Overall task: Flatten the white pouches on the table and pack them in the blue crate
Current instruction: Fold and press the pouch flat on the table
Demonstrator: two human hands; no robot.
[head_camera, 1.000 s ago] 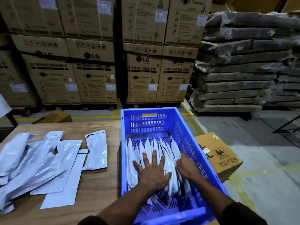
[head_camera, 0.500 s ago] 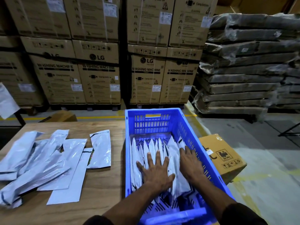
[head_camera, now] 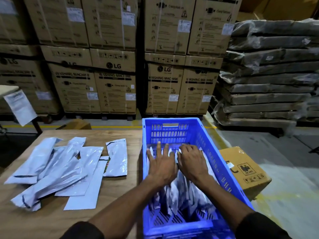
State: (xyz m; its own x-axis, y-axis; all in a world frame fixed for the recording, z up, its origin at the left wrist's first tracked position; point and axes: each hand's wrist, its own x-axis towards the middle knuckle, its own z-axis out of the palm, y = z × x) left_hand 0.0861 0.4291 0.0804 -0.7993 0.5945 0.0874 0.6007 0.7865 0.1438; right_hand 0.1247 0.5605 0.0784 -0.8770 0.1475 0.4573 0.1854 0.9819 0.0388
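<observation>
Stacked LG washing-machine cartons (head_camera: 114, 80) are seen filling the background from ten to one o'clock; wrapped flat bundles (head_camera: 269, 73) are piled on a pallet at two o'clock; a paper notice (head_camera: 19, 106) is seen hanging at nine o'clock. A wooden table (head_camera: 51, 216) is spread across the lower left, from seven to ten o'clock; a blue crate (head_camera: 229, 178) is set at its right edge, in the centre and toward five o'clock; a small cardboard box (head_camera: 245, 169) is seen on the floor just beside the crate at three o'clock.

Inside the crate, a row of packed white pouches (head_camera: 183, 195) is seen standing on edge and leaning; the near end of the crate floor is left bare. The left hand (head_camera: 162, 164) is laid on the row with fingers straight and spread, pressing the pouches toward twelve o'clock; the right hand (head_camera: 191, 161) is placed just beside it, its fingers bent over the pouch tops; whether a pouch is actually pinched there cannot be told.

On the table at nine o'clock, a loose heap of white pouches (head_camera: 57, 171) is left overlapping, some flat, some puffed.

The task is judged to be partly done; one batch has been packed and is being tidied, while the heap is yet to be flattened and packed.
</observation>
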